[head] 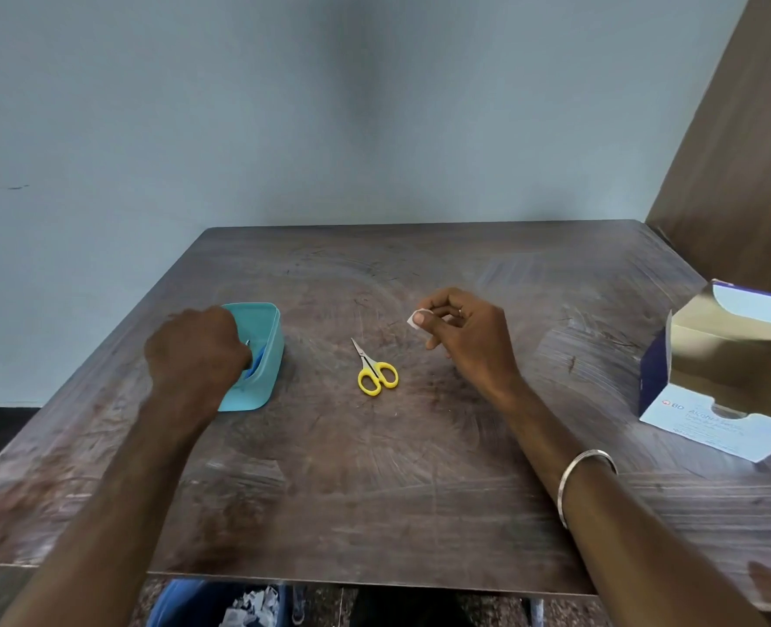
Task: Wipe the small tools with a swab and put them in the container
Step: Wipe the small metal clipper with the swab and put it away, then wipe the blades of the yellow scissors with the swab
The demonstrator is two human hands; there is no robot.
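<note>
Mid-table: scissors (377,372) flat | tips up-left, far | handles near

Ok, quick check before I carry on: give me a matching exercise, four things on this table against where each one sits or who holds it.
Things:
1. scissors
2. swab
3. container
4. box

Places:
A. open at the table's right edge
B. pinched in the right hand
C. lying free on the table between the two hands
D. under the left hand, which reaches into it

Pairs: 1-C, 2-B, 3-D, 4-A
</note>
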